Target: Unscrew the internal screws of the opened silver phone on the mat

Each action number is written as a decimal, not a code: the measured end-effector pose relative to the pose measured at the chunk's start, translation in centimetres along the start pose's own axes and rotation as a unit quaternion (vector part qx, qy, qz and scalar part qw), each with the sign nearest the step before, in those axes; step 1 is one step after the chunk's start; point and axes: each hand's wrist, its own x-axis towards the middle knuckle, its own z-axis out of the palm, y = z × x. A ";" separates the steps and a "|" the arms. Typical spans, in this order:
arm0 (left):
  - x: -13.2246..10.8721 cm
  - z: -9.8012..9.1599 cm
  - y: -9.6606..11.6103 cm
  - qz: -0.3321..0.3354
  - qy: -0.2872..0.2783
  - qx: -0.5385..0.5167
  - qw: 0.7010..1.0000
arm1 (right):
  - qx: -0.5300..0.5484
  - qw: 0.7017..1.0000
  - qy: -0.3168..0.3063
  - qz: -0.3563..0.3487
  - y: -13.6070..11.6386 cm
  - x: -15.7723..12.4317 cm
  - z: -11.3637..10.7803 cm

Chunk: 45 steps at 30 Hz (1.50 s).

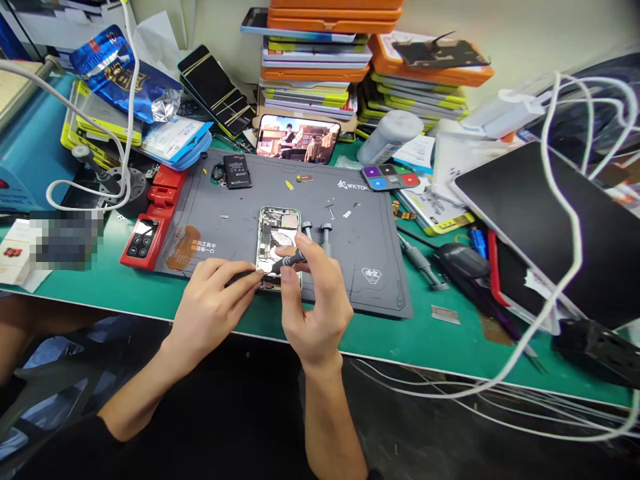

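Observation:
An opened smartphone, its inner parts bare, lies on a grey work mat. My right hand is closed around a dark screwdriver, which slants down to the lower part of the phone. At the phone's lower left edge is my left hand, fingers pinched on a slim dark tool mostly hidden by them. Two grey screwdrivers lie just right of the phone. A black phone battery and several small loose parts are spread farther back on the mat.
A lit phone leans before stacked orange and yellow cases. Left of the mat sits a red device. On the right are a colored button pad, a black panel and a white cable looping across.

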 end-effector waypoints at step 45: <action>0.4 -1.3 -1.0 -0.095 -0.060 -0.240 0.964 | 0.354 0.841 0.103 0.395 -1.8 -0.2 -0.2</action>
